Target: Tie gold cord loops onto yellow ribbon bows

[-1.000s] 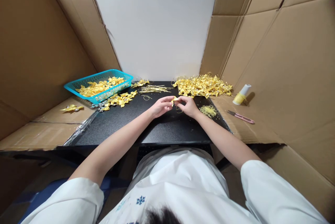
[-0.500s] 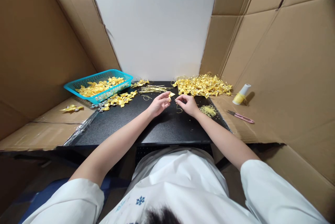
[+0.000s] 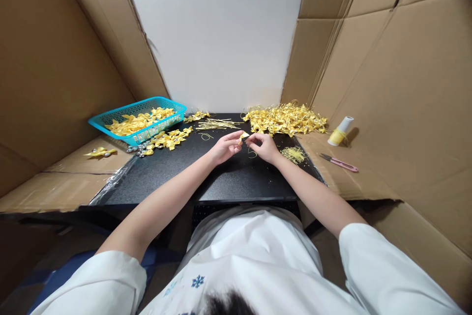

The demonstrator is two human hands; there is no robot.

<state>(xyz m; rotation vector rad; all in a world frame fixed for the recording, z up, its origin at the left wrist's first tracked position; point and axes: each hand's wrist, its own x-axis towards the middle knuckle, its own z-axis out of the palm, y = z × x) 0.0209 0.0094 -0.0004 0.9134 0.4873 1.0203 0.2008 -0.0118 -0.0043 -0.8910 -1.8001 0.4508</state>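
My left hand [image 3: 225,148] pinches a small yellow ribbon piece [image 3: 243,135] above the black table [image 3: 191,177]. Close beside it, my right hand [image 3: 264,147] has its fingertips pinched together at the ribbon piece, holding a thin yellow thread that I can barely make out. A large heap of yellow ribbon pieces [image 3: 285,119] lies just behind my right hand. A small clump of yellow thread [image 3: 293,154] rests on the table to the right of that hand.
A teal basket [image 3: 138,119] with yellow bows stands at the back left, more bows [image 3: 167,140] lie in front of it. Cut yellow strips [image 3: 217,125] lie at the table's back. A thread spool [image 3: 341,131] and pink snips [image 3: 339,163] rest on cardboard at the right.
My hands parted slightly half a second ago, then came back together at the ribbon piece. Both sit a little farther back on the table than one second ago.
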